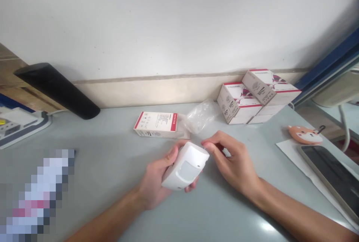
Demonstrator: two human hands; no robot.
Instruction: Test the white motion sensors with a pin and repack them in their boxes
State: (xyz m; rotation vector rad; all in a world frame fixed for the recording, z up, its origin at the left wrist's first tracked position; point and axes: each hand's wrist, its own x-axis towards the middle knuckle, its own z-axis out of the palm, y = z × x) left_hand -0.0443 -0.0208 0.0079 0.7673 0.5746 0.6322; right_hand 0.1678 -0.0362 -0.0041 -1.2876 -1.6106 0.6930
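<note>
A white detector [187, 167] with a pale window on its face is tilted in my left hand [157, 180], whose fingers wrap round its sides above the table. My right hand [234, 160] is closed in a pinch at the detector's upper right end. A tiny thing shows at those fingertips, too small to make out. Just behind the hands lies a white and red box marked DETECTOR [157, 122], with a crumpled clear plastic bag [200, 117] against its right end.
Several white and red boxes [252, 98] are stacked by the wall. A black cylinder [60, 90] leans at the back left. On the right are a phone [331, 174], white paper [291, 152] and an orange animal-faced case [305, 135]. A blurred-out object [42, 193] occupies the front left.
</note>
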